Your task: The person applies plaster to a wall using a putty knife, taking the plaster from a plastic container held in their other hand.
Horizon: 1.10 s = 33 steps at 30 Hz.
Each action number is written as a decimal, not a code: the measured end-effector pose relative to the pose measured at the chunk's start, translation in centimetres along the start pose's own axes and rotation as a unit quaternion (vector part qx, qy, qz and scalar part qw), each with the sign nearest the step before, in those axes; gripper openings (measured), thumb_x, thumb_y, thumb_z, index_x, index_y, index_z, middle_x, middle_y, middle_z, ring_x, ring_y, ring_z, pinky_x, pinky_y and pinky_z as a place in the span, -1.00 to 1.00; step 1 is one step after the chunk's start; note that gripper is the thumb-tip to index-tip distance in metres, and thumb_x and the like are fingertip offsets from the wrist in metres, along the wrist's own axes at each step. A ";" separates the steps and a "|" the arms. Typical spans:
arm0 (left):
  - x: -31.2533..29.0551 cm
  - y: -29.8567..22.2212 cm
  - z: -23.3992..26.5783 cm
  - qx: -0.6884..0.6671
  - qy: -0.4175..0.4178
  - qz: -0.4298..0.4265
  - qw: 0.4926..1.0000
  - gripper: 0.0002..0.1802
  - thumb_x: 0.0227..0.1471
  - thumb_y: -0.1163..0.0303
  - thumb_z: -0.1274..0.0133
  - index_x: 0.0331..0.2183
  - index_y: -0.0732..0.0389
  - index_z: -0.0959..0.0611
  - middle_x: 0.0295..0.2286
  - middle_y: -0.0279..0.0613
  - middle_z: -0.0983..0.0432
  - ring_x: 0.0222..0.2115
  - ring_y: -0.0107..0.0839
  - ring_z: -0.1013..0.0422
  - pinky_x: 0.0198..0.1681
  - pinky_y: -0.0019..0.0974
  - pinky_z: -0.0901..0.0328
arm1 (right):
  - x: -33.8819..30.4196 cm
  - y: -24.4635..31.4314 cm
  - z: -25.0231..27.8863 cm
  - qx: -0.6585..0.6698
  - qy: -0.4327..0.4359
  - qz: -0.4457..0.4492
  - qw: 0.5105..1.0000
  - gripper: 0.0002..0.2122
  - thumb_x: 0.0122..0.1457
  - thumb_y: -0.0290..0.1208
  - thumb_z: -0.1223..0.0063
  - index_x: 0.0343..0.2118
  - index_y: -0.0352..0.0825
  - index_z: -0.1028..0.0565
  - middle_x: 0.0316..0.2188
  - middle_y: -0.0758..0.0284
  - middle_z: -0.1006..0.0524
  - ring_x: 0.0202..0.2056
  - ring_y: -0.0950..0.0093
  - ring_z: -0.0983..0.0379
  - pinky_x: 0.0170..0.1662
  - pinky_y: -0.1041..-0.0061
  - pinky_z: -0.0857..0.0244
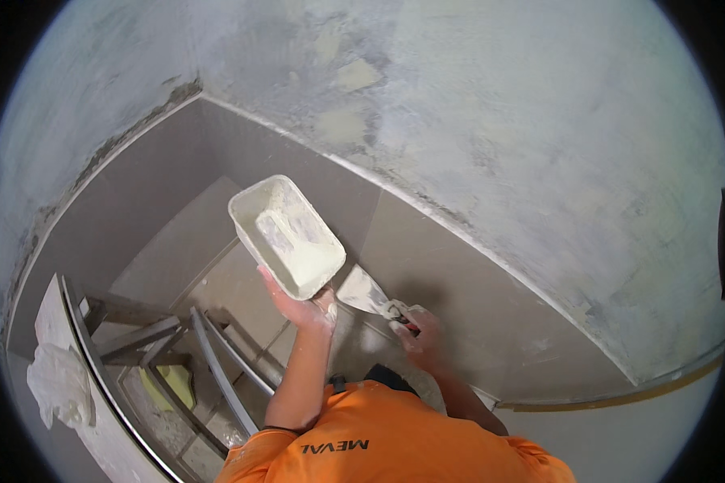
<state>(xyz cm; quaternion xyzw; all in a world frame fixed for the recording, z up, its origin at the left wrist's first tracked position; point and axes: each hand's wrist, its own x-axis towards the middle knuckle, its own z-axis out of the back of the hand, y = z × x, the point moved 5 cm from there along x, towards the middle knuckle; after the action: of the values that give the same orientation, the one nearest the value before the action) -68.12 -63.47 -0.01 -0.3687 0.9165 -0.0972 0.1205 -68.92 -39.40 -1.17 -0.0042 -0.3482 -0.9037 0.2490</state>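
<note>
A white rectangular plastic tub (pixel 254 233) rests on my left hand (pixel 298 304), which grips it from beneath at its near end. Pale filler (pixel 318 259) lies in the tub, mostly toward the near end, and more is smeared on its inner walls. My right hand (pixel 421 332) is closed round the handle of a putty knife (pixel 363 291). The knife's wide blade carries whitish smears and points up and left, just right of the tub and apart from it. Filler also sticks to my fingers and left wrist.
Ahead stands a patchy plastered wall (pixel 524 129) above grey tiles (pixel 459 274), meeting another wall at the far left corner. At lower left are a metal-framed stand (pixel 165 334), a white board (pixel 60 314) with a crumpled whitish cloth (pixel 59 385), and a yellow item (pixel 169 386).
</note>
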 end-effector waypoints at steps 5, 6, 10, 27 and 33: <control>1.2 -2.9 1.4 -0.041 0.016 0.001 0.999 -0.25 0.25 -0.18 0.20 0.25 0.14 -0.28 0.15 -0.17 -0.34 0.12 -0.16 -0.36 0.16 -0.04 -0.32 | -0.3 -0.4 0.8 0.131 -0.029 -0.063 0.989 -0.67 0.13 -0.38 -0.15 -0.08 -0.46 -0.55 -0.26 0.07 -0.59 -0.23 0.22 -0.56 -0.12 0.40 -0.39; 1.3 -3.2 1.8 -0.038 0.012 0.013 0.999 -0.24 0.25 -0.19 0.20 0.26 0.14 -0.28 0.15 -0.15 -0.34 0.12 -0.16 -0.35 0.16 -0.04 -0.32 | -0.1 0.3 1.1 0.181 -0.029 -0.109 0.977 -0.67 0.13 -0.39 -0.16 -0.07 -0.46 -0.55 -0.26 0.09 -0.60 -0.23 0.29 -0.58 -0.11 0.43 -0.40; 2.9 -4.3 3.9 0.039 0.006 -0.012 0.999 -0.23 0.25 -0.17 0.20 0.27 0.17 -0.25 0.16 -0.10 -0.33 0.13 -0.15 -0.34 0.17 -0.06 -0.30 | 2.0 4.6 1.8 0.206 -0.031 -0.074 0.975 -0.67 0.11 -0.45 -0.17 -0.06 -0.46 -0.54 -0.25 0.11 -0.61 -0.22 0.34 -0.59 -0.10 0.46 -0.40; 18.6 -6.9 7.6 0.196 -0.007 -0.030 0.980 -0.30 0.29 -0.04 0.15 0.22 0.31 -0.32 0.06 -0.01 -0.44 0.01 -0.17 -0.44 0.09 -0.13 -0.36 | 18.7 12.2 -4.3 -0.030 0.275 0.127 0.953 -0.68 0.12 -0.25 -0.14 -0.11 -0.30 -0.58 -0.30 0.04 -0.59 -0.24 0.05 -0.52 -0.14 0.16 -0.37; 24.4 -9.7 4.4 0.206 -0.066 -0.052 0.975 -0.25 0.26 -0.10 0.10 0.25 0.22 -0.27 0.13 -0.13 -0.37 0.08 -0.20 -0.38 0.11 -0.14 -0.35 | 27.3 10.5 -5.2 0.083 0.369 0.119 0.918 -0.63 0.14 -0.38 -0.13 0.03 -0.32 -0.53 -0.27 0.12 -0.63 -0.35 0.17 -0.57 -0.24 0.31 -0.39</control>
<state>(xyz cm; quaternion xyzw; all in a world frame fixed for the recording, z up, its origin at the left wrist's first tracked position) -77.56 -87.75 -5.24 -0.3890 0.8462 -0.2657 0.2491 -87.24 -61.53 6.46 0.3092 -0.3020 -0.7726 0.4650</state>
